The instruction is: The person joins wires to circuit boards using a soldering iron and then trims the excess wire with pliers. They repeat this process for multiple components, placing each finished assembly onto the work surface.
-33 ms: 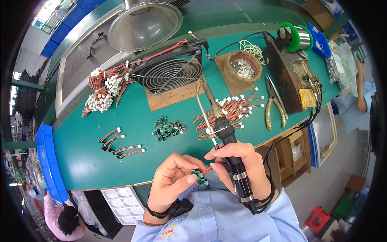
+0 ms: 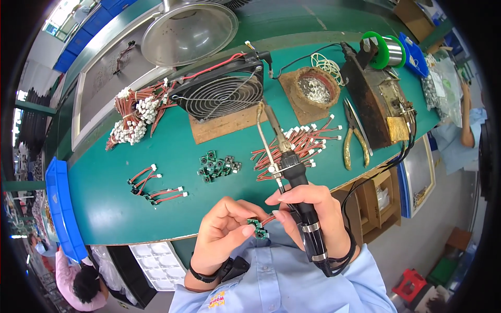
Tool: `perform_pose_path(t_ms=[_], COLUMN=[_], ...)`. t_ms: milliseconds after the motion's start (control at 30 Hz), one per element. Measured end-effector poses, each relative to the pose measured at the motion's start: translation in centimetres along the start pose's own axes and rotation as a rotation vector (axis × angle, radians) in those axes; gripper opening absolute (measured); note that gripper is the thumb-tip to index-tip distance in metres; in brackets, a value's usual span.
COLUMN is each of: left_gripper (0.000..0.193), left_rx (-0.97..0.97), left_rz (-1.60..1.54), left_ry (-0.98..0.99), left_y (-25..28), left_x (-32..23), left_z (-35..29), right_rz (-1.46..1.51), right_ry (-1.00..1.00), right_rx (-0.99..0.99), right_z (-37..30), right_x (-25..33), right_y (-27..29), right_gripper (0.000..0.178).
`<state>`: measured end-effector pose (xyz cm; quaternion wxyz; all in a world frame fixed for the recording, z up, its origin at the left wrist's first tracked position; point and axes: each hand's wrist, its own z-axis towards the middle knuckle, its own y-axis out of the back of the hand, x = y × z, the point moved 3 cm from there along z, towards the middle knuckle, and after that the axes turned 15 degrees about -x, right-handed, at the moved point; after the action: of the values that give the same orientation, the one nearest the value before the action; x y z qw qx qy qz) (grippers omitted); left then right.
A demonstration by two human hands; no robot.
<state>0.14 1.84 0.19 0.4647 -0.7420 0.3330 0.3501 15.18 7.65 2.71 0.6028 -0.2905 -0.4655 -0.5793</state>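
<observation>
My left hand pinches small green circuit boards between thumb and fingers, near the table's front edge. Around the black handle of a soldering iron my right hand is closed. The iron carries a thin metal tube alongside, and its tip points away from me. A short red-and-black wire lead runs from the boards to the right thumb and fingertips. Farther off lie a cluster of loose boards and a pile of wire leads with white connectors. Several boards with leads attached rest at the left.
A fan with a wire guard stands at the back, beside a round pot of metal scraps. Pliers, tweezers and a solder spool are to the right. Bundled leads and a blue tray lie left.
</observation>
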Motion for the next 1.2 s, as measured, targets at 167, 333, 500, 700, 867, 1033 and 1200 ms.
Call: perform_pose_path(t_ms=[167,333,500,700,867,1033,1200], left_gripper=[0.018,0.014,0.010,0.015,0.019,0.019,0.019], left_rx=[-0.034,-0.008,-0.044,-0.206,-0.226,-0.235,-0.222], left_rz=[-0.046,-0.181,-0.204,0.003,0.049,0.075,0.098], left_ry=[-0.002,0.045,-0.003,-0.237,-0.322,-0.363,-0.381], left_y=[0.0,1.2,2.5,2.3,2.3,2.2,2.2], left_x=[-0.1,0.3,0.3,0.2,0.2,0.2,0.2], left_z=[0.3,1.4,2.3,2.5,2.6,2.4,2.2], right_rz=[-0.071,0.075,0.069,-0.166,-0.204,-0.208,-0.214], right_ry=[0.026,-0.006,0.036,0.243,0.217,0.225,0.208], right_rx=[-0.018,-0.496,-0.450,0.049,0.110,0.122,0.128], right_z=[0.2,-1.0,-1.9,-2.7,-2.7,-2.6,-2.6], right_x=[-0.4,-0.7,-1.3,-0.6,-0.5,-0.5,-0.4], right_y=[0.5,2.0,3.8,3.4,2.7,2.5,2.5], right_gripper=[0.034,0.058,0.052,0.046,0.042,0.043,0.043])
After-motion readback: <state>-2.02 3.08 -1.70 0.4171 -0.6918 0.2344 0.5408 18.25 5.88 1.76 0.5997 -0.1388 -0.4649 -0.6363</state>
